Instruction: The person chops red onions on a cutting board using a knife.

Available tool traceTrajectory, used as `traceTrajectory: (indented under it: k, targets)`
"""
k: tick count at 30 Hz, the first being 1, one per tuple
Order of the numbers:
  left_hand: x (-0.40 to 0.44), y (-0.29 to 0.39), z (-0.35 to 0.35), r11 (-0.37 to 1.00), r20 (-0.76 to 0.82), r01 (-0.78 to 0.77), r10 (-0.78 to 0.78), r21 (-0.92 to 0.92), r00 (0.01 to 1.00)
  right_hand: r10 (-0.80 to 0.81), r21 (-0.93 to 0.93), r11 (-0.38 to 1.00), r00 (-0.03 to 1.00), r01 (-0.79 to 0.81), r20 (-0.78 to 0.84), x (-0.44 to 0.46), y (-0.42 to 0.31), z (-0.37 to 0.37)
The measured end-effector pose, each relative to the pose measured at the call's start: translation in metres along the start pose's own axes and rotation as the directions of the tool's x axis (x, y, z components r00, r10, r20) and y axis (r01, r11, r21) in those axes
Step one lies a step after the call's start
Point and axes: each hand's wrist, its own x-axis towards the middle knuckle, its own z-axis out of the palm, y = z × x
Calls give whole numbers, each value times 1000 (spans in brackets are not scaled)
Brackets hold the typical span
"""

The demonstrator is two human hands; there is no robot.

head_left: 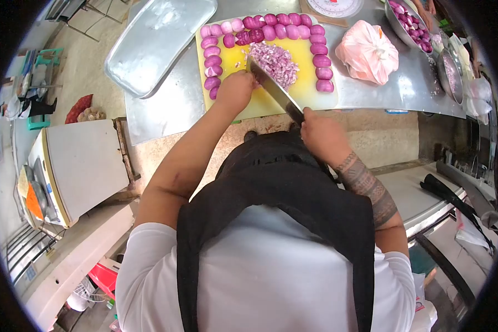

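Note:
My right hand is wrapped round the handle of a broad kitchen knife. The blade runs up and left across a yellow-and-white cutting board, beside a heap of chopped red onion. Close to the blade's far end, my left hand is closed with its fingers curled. What those fingers hold or press is hidden behind the hand. Peeled red onions line the left, back and right edges of the board, with a second short row near the back.
A metal tray lies left of the board. To the right are a tied plastic bag, a dial scale and a metal bowl of red onions. Another person's hand shows at the upper right.

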Motion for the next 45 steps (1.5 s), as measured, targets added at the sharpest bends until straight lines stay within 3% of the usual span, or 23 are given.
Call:
traceTrajectory:
  k: [2, 5, 8, 10, 11, 14, 19, 22, 25, 28, 29, 32, 35, 37, 40, 41, 42, 43, 44, 45]
  targets:
    - [1, 1, -3, 1000, 12, -16, 16, 16, 1000, 6, 50, 999, 1000, -7, 26, 8, 4, 11]
    - [-1, -5, -11, 998, 51, -60, 61, -19, 997, -52, 153, 986, 995, 65, -84, 12, 9, 3]
    - [9, -41, -24, 992, -225, -100, 114, 73, 968, -3, 292, 956, 994, 36, -113, -1, 11, -13]
    - [24, -46, -56, 996, -315, 40, -12, 81, 949, 47, 343, 939, 997, -21, -67, -6, 9, -21]
    - [32, -49, -68, 995, -311, 13, 18, 97, 950, 72, 369, 928, 996, -51, -44, -7, 8, -21]
    - [63, -58, -84, 984, -265, -79, 121, 162, 957, 4, 207, 978, 998, -17, 63, 3, 0, -12]
    - [94, -77, -67, 918, -8, -187, 202, 350, 979, 86, 414, 907, 996, -71, -17, 29, 12, 22]
    - [93, -70, -68, 957, 34, -130, 125, 258, 992, 101, 515, 855, 994, -62, -49, 26, 28, 15]
    - [87, -55, -77, 921, 165, -147, 92, 362, 982, 143, 599, 795, 989, -94, -35, 16, 38, 0]
    - [80, -65, -66, 869, -30, -275, 315, 412, 949, 216, 691, 696, 975, -195, 58, 5, 42, -18]
    - [82, -68, -63, 887, -5, -257, 280, 385, 960, 236, 719, 655, 967, -234, 99, 4, 43, -22]
    - [90, -60, -66, 930, 43, -197, 193, 310, 980, 228, 610, 734, 954, -300, 194, 7, 45, -31]
    - [90, -43, -85, 969, -32, -99, 109, 228, 994, -41, 536, 843, 990, -38, 135, 20, 46, -19]
    - [77, -24, -105, 991, -147, -4, 23, 132, 989, -103, 481, 876, 986, 28, 130, 35, 40, -6]
    - [43, 8, -99, 966, -140, 242, -252, -88, 958, -141, 527, 846, 986, 74, 87, 66, 40, 13]
    - [28, 25, -86, 948, -103, 301, -311, -103, 945, -145, 531, 842, 988, 97, 51, 76, 42, 14]
    - [16, 27, -62, 963, -99, 268, -267, -5, 959, -150, 534, 838, 989, 118, 17, 82, 44, 16]
    - [5, 33, -44, 956, -13, 291, -290, 49, 957, -152, 519, 838, 985, 169, -75, 85, 48, 19]
    - [-4, 38, -31, 946, 71, 307, -314, 103, 947, -151, 501, 850, 987, 160, -58, 86, 53, 19]
    - [-10, 42, -24, 949, 18, 299, -302, 99, 953, -148, 484, 862, 988, 150, -43, 87, 56, 17]
